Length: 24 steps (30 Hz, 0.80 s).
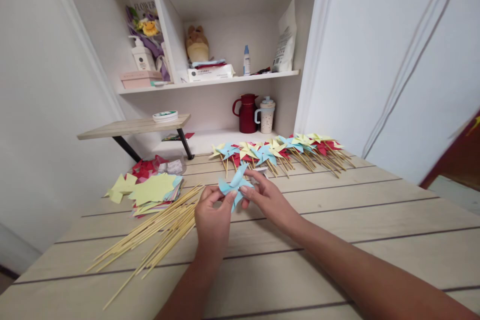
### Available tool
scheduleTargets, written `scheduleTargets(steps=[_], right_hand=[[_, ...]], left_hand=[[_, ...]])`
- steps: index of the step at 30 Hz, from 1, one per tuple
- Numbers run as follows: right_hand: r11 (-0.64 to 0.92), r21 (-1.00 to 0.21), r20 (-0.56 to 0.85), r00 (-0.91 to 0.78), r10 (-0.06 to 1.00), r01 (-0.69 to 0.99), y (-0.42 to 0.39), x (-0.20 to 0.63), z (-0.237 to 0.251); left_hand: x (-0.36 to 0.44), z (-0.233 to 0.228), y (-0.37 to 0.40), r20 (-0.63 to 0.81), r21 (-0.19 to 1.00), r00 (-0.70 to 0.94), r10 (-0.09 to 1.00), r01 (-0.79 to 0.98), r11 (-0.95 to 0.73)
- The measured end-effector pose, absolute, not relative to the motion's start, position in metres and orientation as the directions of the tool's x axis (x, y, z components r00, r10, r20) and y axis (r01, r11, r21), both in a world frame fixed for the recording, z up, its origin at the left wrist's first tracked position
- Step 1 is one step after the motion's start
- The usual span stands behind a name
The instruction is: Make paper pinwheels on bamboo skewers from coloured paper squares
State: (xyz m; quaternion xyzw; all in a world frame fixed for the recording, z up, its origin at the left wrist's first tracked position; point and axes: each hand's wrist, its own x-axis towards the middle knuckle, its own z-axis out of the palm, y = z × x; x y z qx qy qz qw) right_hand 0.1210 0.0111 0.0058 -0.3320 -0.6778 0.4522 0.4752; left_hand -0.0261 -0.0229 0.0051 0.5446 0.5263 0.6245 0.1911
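A light blue paper pinwheel point(239, 178) is held up over the middle of the table between both hands. My left hand point(214, 210) pinches its lower left side, thumb near the centre. On the other side, my right hand point(264, 195) grips it with thumb and fingers close to the centre. Whether a pin or stick is in it, I cannot make out. Left of my hands lie many loose wooden sticks point(157, 227). Beyond them is a stack of cut coloured paper sheets point(155, 190), yellow on top. Finished pinwheels on sticks point(264, 152) lie in a row at the back.
A small raised wooden shelf point(112, 129) stands at the back left, with red paper pieces point(146, 169) and a clear plastic box point(172, 166) near its legs. Behind the table, a red jug point(247, 114) and a speckled cup point(267, 116) stand in the white shelving point(210, 91).
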Motion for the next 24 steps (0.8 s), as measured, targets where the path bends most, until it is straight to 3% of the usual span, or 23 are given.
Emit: scheduleTargets(steps=[4,16,24], right_hand=[[0.428,-0.902,0.419,-0.36,0.834,-0.058,0.0141,0.1228,0.0048],[0.479,-0.877,0.469,-0.282,0.837,-0.039,0.0144,0.1286,0.0143],[0.401,-0.902,0.431,-0.337,0.837,-0.158,0.0163,0.1273,0.011]], left_hand=[[-0.0259,0.0057,-0.0232,0.475,0.871,-0.34,0.812,0.314,-0.378],[-0.0265,0.0063,-0.0244,0.498,0.855,-0.336,0.8,0.344,-0.388],[-0.0274,-0.0025,-0.0185,0.334,0.942,-0.259,0.906,0.134,-0.309]])
